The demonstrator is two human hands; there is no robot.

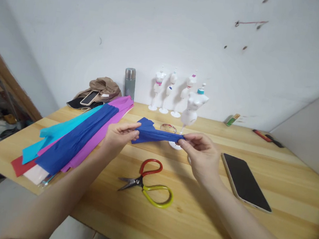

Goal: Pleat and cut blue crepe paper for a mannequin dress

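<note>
A strip of blue crepe paper (157, 135) stretches between my two hands above the table. My left hand (121, 135) pinches its wider, left part between thumb and fingers. At the narrow, gathered right end, my right hand (200, 153) has it pinched too. Just behind my right hand stands a white mini mannequin (193, 106) with a teal band round its neck; its base is partly covered by the paper and hand. Below the strip lie scissors (139, 181) with one red and one yellow handle, blades parted. Behind the strip is a clear ring-shaped item (168, 128).
Colored crepe paper sheets (78, 136) spread over the table's left side. Several more mannequins (167, 89) line the wall beside a thermos (130, 83). A brown cloth bundle (105, 87) carries a phone. Another phone (245, 181) lies right; a green lighter-like item (232, 120) is behind.
</note>
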